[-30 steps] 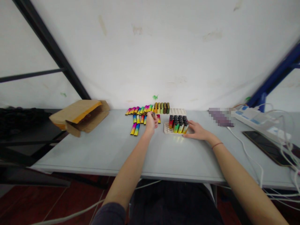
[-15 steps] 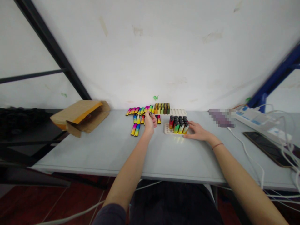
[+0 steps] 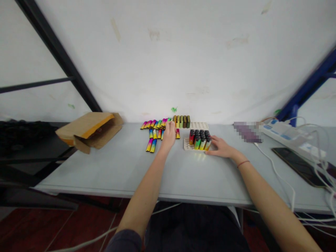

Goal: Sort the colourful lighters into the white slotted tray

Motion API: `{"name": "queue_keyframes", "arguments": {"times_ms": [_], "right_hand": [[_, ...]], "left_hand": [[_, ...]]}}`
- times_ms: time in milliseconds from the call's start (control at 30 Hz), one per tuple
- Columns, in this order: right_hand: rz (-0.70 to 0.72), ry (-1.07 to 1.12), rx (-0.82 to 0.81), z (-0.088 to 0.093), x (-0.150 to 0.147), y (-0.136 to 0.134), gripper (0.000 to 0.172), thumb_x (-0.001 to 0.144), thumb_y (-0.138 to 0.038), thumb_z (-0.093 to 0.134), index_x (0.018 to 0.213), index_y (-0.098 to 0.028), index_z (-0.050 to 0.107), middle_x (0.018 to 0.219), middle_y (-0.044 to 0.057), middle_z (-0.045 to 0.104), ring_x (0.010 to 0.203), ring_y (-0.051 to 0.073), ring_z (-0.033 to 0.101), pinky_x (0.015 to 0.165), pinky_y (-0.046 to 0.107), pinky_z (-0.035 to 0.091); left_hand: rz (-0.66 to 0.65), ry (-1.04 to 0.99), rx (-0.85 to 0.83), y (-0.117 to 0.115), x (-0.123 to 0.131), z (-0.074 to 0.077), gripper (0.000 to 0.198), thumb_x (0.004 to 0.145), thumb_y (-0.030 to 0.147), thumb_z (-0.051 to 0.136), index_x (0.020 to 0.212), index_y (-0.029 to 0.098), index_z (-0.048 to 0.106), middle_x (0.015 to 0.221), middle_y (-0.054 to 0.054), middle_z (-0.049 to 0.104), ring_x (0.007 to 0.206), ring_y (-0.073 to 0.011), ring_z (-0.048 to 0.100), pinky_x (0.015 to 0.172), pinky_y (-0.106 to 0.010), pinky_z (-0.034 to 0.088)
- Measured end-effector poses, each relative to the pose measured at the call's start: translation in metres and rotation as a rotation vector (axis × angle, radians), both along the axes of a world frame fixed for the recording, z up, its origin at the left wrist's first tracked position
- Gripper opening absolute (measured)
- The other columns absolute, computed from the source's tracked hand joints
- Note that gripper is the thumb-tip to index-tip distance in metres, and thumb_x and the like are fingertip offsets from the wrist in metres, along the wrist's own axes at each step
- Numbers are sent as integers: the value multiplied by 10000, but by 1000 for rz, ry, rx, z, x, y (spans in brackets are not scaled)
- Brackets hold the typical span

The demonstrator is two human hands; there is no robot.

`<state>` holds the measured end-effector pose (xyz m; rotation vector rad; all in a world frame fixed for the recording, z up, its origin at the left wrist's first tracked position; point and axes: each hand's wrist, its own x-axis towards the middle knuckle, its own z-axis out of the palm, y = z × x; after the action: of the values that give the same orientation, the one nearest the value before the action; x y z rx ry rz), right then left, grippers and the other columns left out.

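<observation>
My left hand [image 3: 168,135] is closed, knuckles up, over several rainbow-coloured lighter-sized pieces [image 3: 151,145] that lie flat on the table. Whatever its fingers hold is hidden behind the hand. A white tray [image 3: 187,145] with rows of holes stands to the right of it, and several black-topped lighters [image 3: 201,140] stand upright in the tray. At the tray's right end, my right hand [image 3: 222,147] grips its side, thumb at the front corner and fingers against the end lighters. Behind, upright yellow, green and brown pieces [image 3: 181,121] stand in a block beside a second white holed tray [image 3: 199,125].
An opened cardboard box [image 3: 90,130] lies at the table's left. At the right are a phone [image 3: 301,166], a partly blurred-out purple device [image 3: 248,132] on a white cable, and a power strip [image 3: 294,138] with tangled cords. A wall [image 3: 168,70] closes off the back.
My left hand has turned and shifted slightly right and forward; the dark thing at its fingertips no longer shows. My right hand and the tray have stayed put.
</observation>
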<state>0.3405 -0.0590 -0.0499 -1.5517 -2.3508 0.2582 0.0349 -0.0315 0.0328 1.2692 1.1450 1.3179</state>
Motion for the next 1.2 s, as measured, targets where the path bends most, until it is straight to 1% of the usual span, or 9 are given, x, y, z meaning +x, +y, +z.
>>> {"name": "queue_keyframes", "arguments": {"times_ms": [100,200,333,433,600,767,967,1133,1200], "right_hand": [[18,-9,-4,2,-1,0,902,820,-786,661,1510,-209,591,1617,189,485,1484,464,437,1220,640,359],[29,-2,-8,4,-1,0,867,827,-783,655,1496,-233,606,1615,172,491,1481,453,442,1217,643,364],[22,4,-13,5,-1,-1,865,818,-782,665,1491,-241,610,1614,164,493,1485,452,437,1216,647,363],[33,13,-11,6,-1,-2,846,827,-773,665,1489,-249,612,1610,159,499,1478,448,447,1217,640,364],[53,36,5,6,0,-1,831,821,-752,690,1504,-290,596,1587,134,532,1448,441,485,1218,647,360],[34,22,11,2,-1,1,833,812,-761,693,1486,-277,612,1591,143,524,1457,441,476,1210,648,370],[14,8,-9,3,-2,-1,833,816,-762,689,1465,-243,633,1608,169,496,1478,444,447,1219,641,359],[37,33,1,4,0,-1,812,823,-747,692,1479,-274,620,1602,145,513,1468,453,456,1215,660,354],[35,24,-4,4,1,-1,822,825,-760,680,1479,-265,619,1604,153,509,1473,454,451,1212,659,358]], "left_hand": [[-45,214,248,-3,-3,2,205,998,419,592,954,218,596,863,-18,590,805,-152,595,775,-254,506],[-196,355,336,-7,-7,8,146,911,331,695,964,197,717,989,-68,656,989,-205,625,886,-285,513],[-425,383,299,-10,-10,9,191,863,307,732,1011,201,789,1028,-71,729,939,-204,666,847,-288,522],[-494,394,275,-8,-7,1,187,837,297,758,996,210,804,1053,-74,751,891,-194,687,827,-282,527],[-525,464,250,-5,-1,-11,185,814,271,765,989,218,795,989,-62,763,811,-183,685,780,-276,532],[-512,485,285,-6,1,-15,245,835,289,737,1075,241,725,943,-23,735,803,-181,691,751,-269,529],[-428,571,441,-6,2,-15,151,841,281,735,980,227,718,1033,-34,695,791,-162,650,823,-290,522],[-442,584,430,-8,4,-11,168,869,268,706,1022,227,764,1046,-53,677,801,-165,632,857,-296,523],[-415,590,420,-7,-2,-6,187,877,272,700,1044,240,776,1035,-55,681,820,-176,631,869,-298,522]]}}
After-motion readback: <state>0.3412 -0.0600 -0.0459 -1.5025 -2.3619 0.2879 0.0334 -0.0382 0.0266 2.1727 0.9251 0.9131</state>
